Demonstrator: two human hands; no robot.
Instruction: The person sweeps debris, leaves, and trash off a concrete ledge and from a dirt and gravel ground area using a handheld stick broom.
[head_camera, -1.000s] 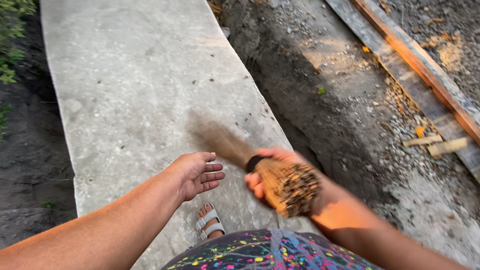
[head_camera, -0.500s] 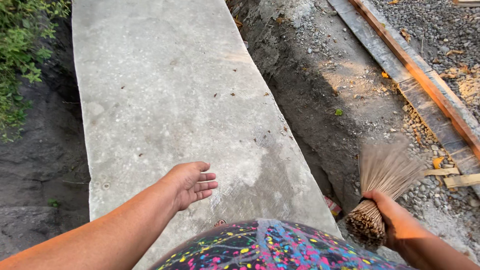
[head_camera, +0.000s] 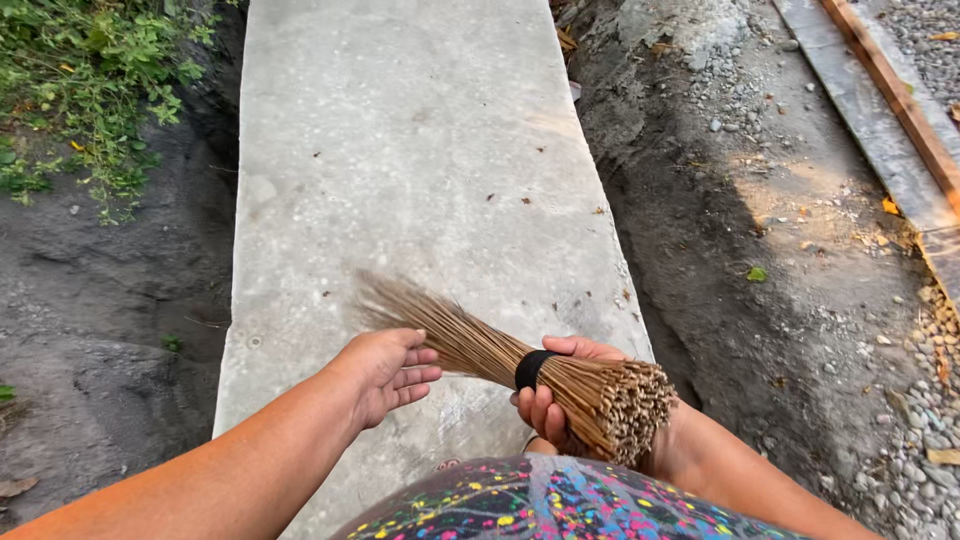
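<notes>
**dustpan_dan:** Left hand (head_camera: 385, 372) is just hanging over the concrete slab (head_camera: 400, 170), fingers loosely curled, palm down, holding nothing. It sits right beside the bristles of the stick broom (head_camera: 500, 355), and I can't tell if it's brushing them. Right hand (head_camera: 560, 400) is wrapped tight around the bundle just behind the black band (head_camera: 532, 369), with the cut ends poking back toward the splatter-print shirt (head_camera: 540, 500).

**gravel_gertie:** Broom's low over the slab, tips fanned out to the left and a bit blurred. My worry: those stiff thin ribs could poke that idle hand since it's so close. Also that one band is all I can see holding the bundle, so if it slides, the sticks could splay.

**dustpan_dan:** Footing too. Slab's flat, pale and pitted with a few bits of debris, but there's a dark dirt trench (head_camera: 690, 230) dropping off its right edge, then loose gravel (head_camera: 900, 420) and a wooden plank (head_camera: 900, 110). Weeds (head_camera: 90, 90) on the left bank.
</notes>
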